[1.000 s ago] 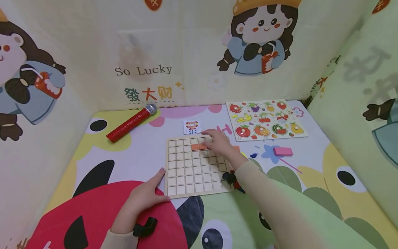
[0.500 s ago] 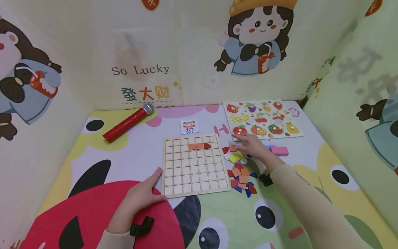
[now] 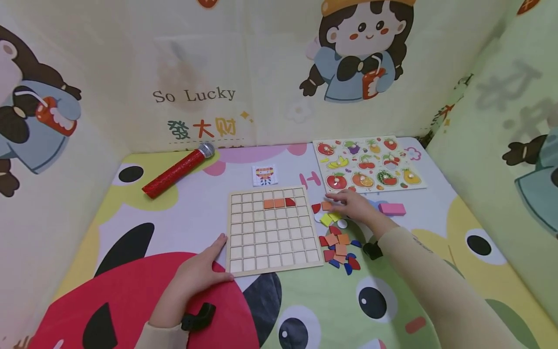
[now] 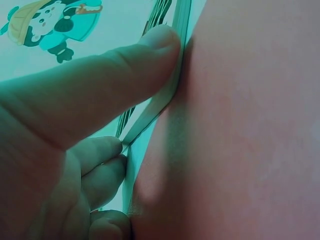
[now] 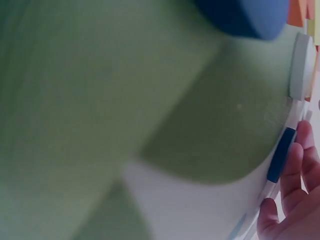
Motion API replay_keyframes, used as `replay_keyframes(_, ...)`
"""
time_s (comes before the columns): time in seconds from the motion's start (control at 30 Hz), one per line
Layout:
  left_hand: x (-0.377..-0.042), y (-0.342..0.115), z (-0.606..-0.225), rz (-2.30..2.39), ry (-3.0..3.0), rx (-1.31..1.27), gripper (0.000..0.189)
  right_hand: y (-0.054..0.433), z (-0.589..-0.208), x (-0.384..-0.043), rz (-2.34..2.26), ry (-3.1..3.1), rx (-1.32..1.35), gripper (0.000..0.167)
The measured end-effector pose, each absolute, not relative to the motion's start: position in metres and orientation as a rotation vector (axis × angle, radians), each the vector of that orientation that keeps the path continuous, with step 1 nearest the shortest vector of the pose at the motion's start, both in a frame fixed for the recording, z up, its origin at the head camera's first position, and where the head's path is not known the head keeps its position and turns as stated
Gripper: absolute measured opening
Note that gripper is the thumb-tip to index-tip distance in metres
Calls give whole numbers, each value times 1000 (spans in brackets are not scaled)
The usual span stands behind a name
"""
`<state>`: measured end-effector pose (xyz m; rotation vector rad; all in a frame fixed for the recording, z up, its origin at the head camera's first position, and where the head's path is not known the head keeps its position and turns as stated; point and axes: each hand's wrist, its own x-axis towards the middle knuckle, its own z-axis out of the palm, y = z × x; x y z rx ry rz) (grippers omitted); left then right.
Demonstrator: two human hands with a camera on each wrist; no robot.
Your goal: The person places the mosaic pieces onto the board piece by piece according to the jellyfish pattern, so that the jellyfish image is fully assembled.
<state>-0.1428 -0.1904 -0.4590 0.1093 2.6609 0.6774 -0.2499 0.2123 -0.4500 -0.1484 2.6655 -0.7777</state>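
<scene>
A wooden grid board lies on the patterned cloth, two orange squares and a red quarter-round piece set in one of its upper rows. My left hand rests at the board's lower left corner; in the left wrist view the thumb lies along its edge. To the right of the board, my right hand reaches low over loose pieces, its fingertips right beside an orange square and yellow pieces. In the right wrist view its fingers are close to a blue piece.
A small picture card lies behind the board. A red microphone is at the back left, a fruit puzzle board at the back right. Near the right hand is a pink block. Several coloured pieces are heaped right of the grid.
My right hand has moved right, from the grid's upper row to the loose pieces, uncovering the red piece beside the orange squares. My left hand has stayed at the board's corner.
</scene>
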Motion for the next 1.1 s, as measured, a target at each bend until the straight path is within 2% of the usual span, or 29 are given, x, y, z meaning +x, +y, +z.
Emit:
replay_keyframes(0.37,-142,-191,-460,675,2665,115,113,206,-453,-254,-562,2743,-189,45)
replay_keyframes(0.8,-142,-191,-459,679,2658,101,113,199,-450,-250,-366,2883,-253,44)
replay_keyframes(1.1,-142,-191,-460,685,2669,99,113,175,-435,-247,-528,2949,-278,41)
